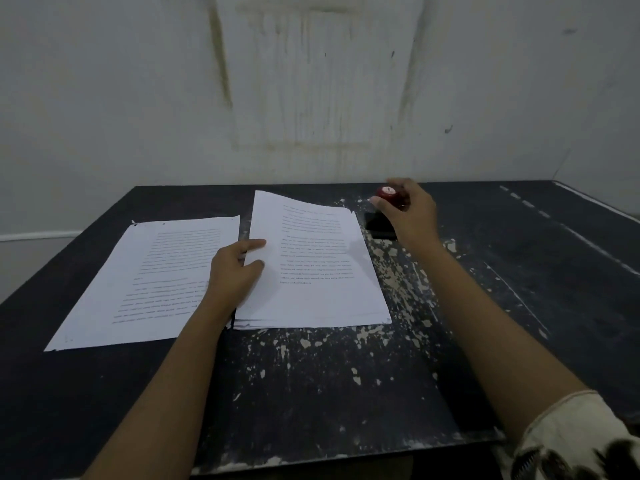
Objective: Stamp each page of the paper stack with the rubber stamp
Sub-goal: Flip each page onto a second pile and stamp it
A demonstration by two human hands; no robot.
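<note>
A stack of printed white pages [322,271] lies at the middle of the dark table. My left hand [235,271] pinches the left edge of its top sheet, which curls up a little at the far corner. To the left lies a second pile of printed sheets [145,282], flat on the table. My right hand [408,213] grips the red-knobbed rubber stamp [389,195] at the far right of the stack. The stamp stands over a black ink pad [379,225]; its lower part is hidden behind my hand.
The worn black table [329,375] has chipped paint and runs up to a stained white wall [311,98] at the back. Its right edge [595,202] meets another wall. A patterned sleeve [568,441] shows at my right arm.
</note>
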